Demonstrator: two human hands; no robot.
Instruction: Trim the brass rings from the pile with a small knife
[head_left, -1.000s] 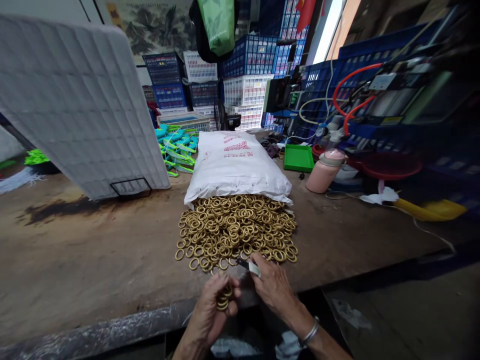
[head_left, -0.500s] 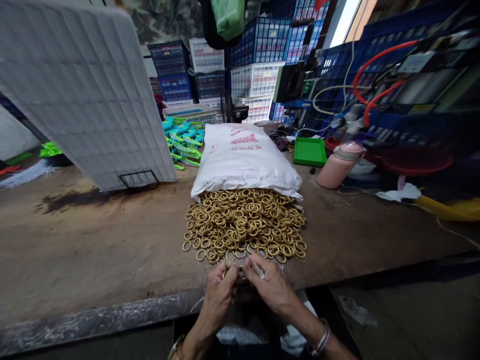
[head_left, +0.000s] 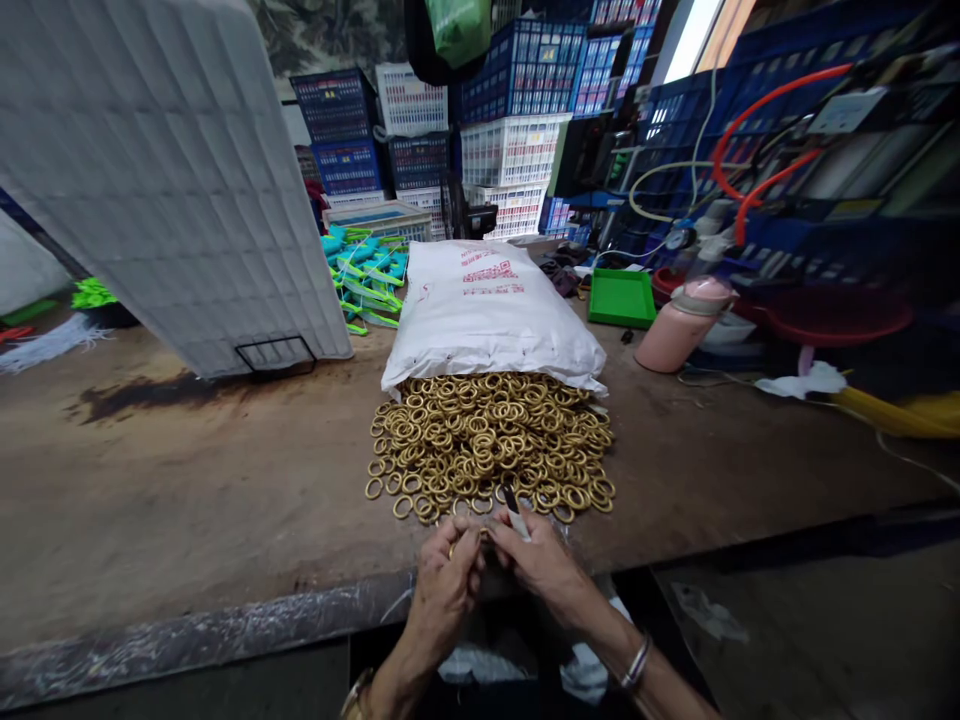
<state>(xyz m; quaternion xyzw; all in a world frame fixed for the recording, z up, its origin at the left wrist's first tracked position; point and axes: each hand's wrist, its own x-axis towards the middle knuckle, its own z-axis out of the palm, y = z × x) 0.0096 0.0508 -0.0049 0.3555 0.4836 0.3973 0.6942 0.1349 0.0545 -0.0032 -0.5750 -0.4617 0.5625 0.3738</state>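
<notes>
My left hand (head_left: 448,570) is closed, its thumb and fingers pinching a gold-coloured ring (head_left: 453,549) at the table's front edge. Close beside it, my right hand (head_left: 534,560) grips a small knife (head_left: 517,523), with a pale lower part and a dark tip pointing away from me. The fingertips of both hands meet around the ring, which they mostly hide. Just beyond them lies a heap of gold-coloured rings (head_left: 487,440), loose ones scattered at its near side. The heap spills from under a white woven sack (head_left: 495,315) with red print.
A tall white padded panel (head_left: 202,200) leans over the table (head_left: 225,500) on the left. Teal and green plastic pieces (head_left: 367,280) lie behind it. A green tray (head_left: 621,298) and a pink bottle (head_left: 684,325) stand at right. Stacked crates (head_left: 517,150) fill the back.
The knife in my right hand has turned so that its dark tip now shows, pointing at the heap. Both hands stay together in nearly the same place. The view has shifted slightly.
</notes>
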